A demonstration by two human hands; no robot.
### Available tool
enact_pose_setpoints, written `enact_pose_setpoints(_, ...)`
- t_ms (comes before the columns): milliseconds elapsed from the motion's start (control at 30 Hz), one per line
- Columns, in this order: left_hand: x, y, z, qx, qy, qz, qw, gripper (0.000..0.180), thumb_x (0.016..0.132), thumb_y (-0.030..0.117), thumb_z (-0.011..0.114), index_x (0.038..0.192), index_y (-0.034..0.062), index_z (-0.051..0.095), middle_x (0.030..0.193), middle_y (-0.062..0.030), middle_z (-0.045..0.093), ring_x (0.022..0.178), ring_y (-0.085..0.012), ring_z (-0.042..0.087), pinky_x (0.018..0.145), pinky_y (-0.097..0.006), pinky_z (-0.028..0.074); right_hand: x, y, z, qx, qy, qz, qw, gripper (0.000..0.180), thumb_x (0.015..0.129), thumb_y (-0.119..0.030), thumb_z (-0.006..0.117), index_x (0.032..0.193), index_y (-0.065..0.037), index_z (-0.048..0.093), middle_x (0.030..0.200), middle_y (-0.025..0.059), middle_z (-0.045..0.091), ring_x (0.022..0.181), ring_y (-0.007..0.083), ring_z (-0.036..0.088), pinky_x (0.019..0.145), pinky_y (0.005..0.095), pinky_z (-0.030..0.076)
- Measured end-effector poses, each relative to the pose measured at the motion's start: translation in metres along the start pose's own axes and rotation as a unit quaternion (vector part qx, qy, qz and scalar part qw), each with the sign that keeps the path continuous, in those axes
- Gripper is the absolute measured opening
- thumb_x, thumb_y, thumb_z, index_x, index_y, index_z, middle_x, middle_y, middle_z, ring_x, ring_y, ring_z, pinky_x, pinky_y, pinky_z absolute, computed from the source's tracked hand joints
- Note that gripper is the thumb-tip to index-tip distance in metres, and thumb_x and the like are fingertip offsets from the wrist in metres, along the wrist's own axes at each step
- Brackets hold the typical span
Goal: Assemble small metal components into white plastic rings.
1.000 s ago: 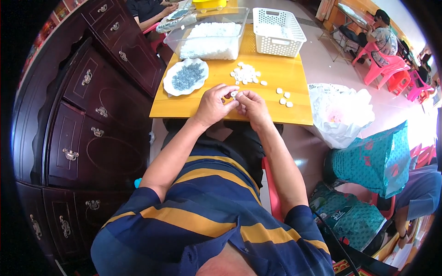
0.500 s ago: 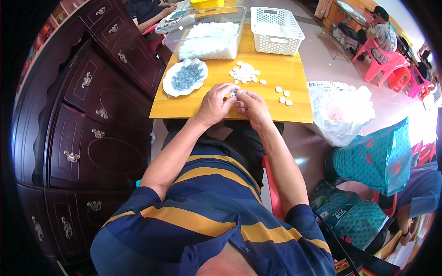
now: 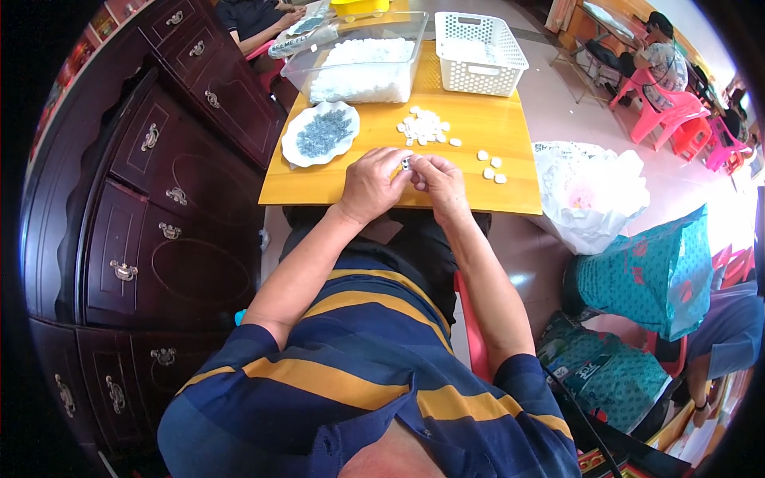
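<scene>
The small white piece [image 3: 406,164] has turned, its dark spots now showing more clearly. The right hand's [image 3: 440,185] fingers [image 3: 425,166] have shifted slightly.

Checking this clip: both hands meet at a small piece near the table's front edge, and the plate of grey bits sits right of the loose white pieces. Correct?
Wrong side: the head view shows the plate of grey bits left of the loose white pieces. The rest holds.

dark wooden cabinet [image 3: 203,275]: left | teal bags [image 3: 629,279]: right | pink chair [image 3: 663,121]: upper right
</scene>
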State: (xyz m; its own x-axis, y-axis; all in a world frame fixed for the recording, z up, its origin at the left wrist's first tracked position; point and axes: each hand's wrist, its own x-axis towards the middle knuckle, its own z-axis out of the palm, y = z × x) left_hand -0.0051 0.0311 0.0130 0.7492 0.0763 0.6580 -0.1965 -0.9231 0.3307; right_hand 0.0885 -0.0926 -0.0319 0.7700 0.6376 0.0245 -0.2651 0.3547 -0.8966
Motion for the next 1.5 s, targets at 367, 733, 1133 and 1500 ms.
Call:
enact_pose_setpoints(367,0.002,0.000,0.000,-0.025,-0.010,-0.004,1.000,0.020,0.085,0.006,0.070,0.103,-0.0008,0.069,0.096,-0.0169,0.072,0.090,-0.0338,0.070,0.079,-0.039,0.056,-0.002,-0.003,0.002,-0.003,0.015,0.010,1.000,0.017,0.095,-0.019,0.069,0.085,-0.005,0.071,0.074,-0.0012,0.063,0.065,0.0051,0.052,0.061,0.0193,0.042)
enact_pose_setpoints(733,0.002,-0.004,0.002,0.004,0.004,0.019,1.000,0.021,0.088,0.013,0.070,0.103,-0.0007,0.070,0.098,-0.0174,0.072,0.091,-0.0339,0.070,0.080,-0.039,0.056,-0.001,-0.002,0.000,0.027,0.023,0.027,0.999,0.016,0.093,-0.018,0.070,0.082,-0.006,0.070,0.072,-0.0009,0.063,0.063,0.0053,0.052,0.061,0.0198,0.041)
enact_pose_setpoints(1133,0.002,-0.001,0.000,0.000,-0.018,0.016,1.000,0.016,0.091,0.014,0.066,0.100,0.0005,0.070,0.095,-0.0161,0.071,0.085,-0.0339,0.069,0.073,-0.038,0.056,0.000,0.000,0.000,0.020,0.021,0.012,1.000,0.017,0.093,-0.018,0.069,0.081,-0.005,0.070,0.072,0.0004,0.064,0.062,0.0059,0.051,0.060,0.0204,0.040)
enact_pose_setpoints(1500,0.013,-0.005,-0.008,-0.018,-0.042,0.033,0.998,0.018,0.089,0.008,0.068,0.105,0.0011,0.072,0.090,-0.0148,0.071,0.079,-0.0307,0.069,0.069,-0.036,0.055,-0.004,-0.006,0.002,0.128,0.017,0.097,0.987,0.016,0.098,-0.020,0.065,0.102,-0.004,0.066,0.085,0.0031,0.069,0.070,0.0094,0.064,0.066,0.0222,0.054)
